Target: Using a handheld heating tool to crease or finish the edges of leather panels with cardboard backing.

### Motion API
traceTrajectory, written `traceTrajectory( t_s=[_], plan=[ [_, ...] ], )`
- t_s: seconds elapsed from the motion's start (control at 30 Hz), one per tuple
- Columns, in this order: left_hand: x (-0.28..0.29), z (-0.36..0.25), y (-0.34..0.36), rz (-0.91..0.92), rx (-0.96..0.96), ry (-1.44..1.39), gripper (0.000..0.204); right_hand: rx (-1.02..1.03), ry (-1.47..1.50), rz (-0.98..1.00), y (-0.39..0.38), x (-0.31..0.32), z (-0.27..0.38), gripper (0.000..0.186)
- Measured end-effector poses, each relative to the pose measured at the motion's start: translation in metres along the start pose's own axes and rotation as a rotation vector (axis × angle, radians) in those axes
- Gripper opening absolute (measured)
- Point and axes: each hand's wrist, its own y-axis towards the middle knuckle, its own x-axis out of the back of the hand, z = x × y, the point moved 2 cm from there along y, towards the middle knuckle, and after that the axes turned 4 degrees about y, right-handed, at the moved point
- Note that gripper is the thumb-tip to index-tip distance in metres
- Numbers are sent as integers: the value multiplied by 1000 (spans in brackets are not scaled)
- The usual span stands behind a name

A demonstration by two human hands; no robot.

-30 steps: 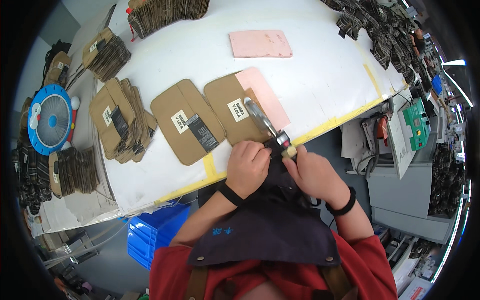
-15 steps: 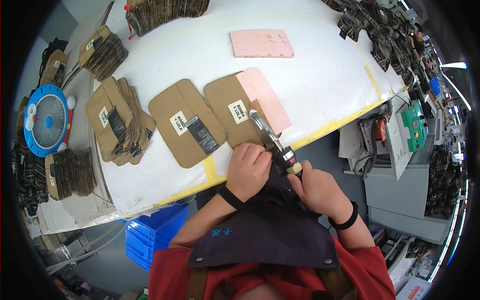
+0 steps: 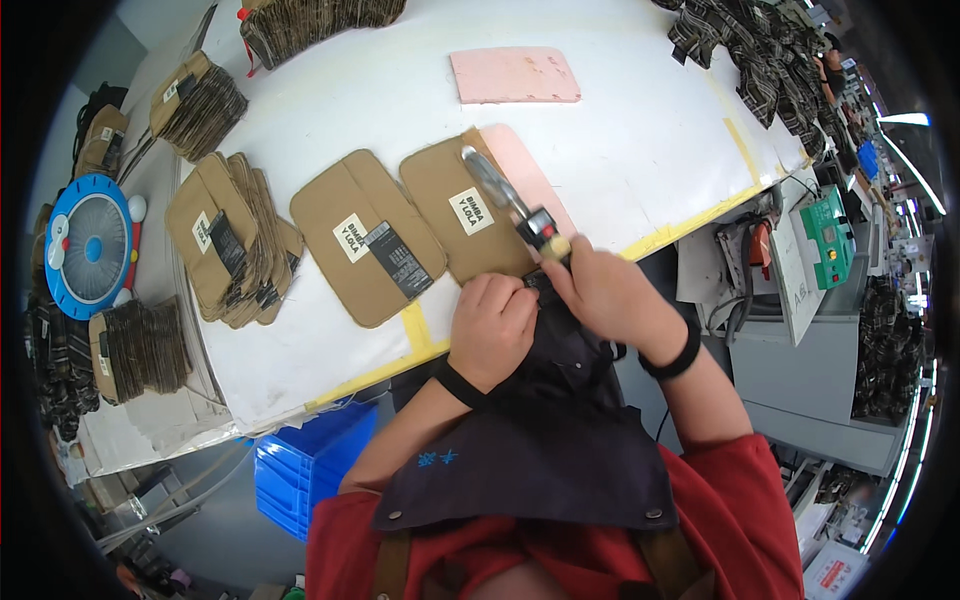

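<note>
My right hand (image 3: 605, 290) is closed round the yellowish handle of a metal tool (image 3: 500, 195) with a black-and-red body, its silver front over the right tan fabric piece (image 3: 440, 240), which has a white label and lies partly over pink card (image 3: 535, 175). My left hand (image 3: 492, 325) is closed at that piece’s lower edge, by a small dark item (image 3: 535, 282); what it grips is unclear. A second tan piece (image 3: 340, 200) with white and black labels lies beside it, and a staggered pile of similar pieces (image 3: 195, 270) sits farther left.
Bundled pieces (image 3: 310, 30) line the table’s (image 3: 280, 370) back and left, with a blue fan (image 3: 85, 245). Pink card (image 3: 515, 75) and dark plaid fabric (image 3: 750, 60) lie beyond. A blue crate (image 3: 300, 470) sits below; a green machine (image 3: 830, 240) stands right.
My right hand and the tool have moved up and to the left, farther over the tan piece. My left hand stays at its lower edge.
</note>
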Motion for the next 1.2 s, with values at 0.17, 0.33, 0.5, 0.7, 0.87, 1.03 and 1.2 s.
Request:
traceTrajectory(
  t_s=[0.17,0.33,0.5,0.7,0.87,1.03,1.2],
  plan=[
    [-2,-2,2,6,1,-20,19,-177,-25,129,-62,-1,1,38],
    [-3,-2,0,4,11,-11,17,-156,10,129,-46,-4,-1,41],
    [-2,-2,-2,-5,26,-1,17,-165,-8,170,-84,6,2,41],
    [-2,-4,-1,7,20,-24,17,-118,-48,169,-62,17,-2,41],
    [-7,-3,3,21,8,-18,13,85,-18,-5,40,27,-1,47],
    [17,-6,10,108,103,15,21,-71,58,179,111,18,-2,45],
    [41,12,-3,256,125,203,26,73,135,-147,87,-2,-50,32]
  ],
)
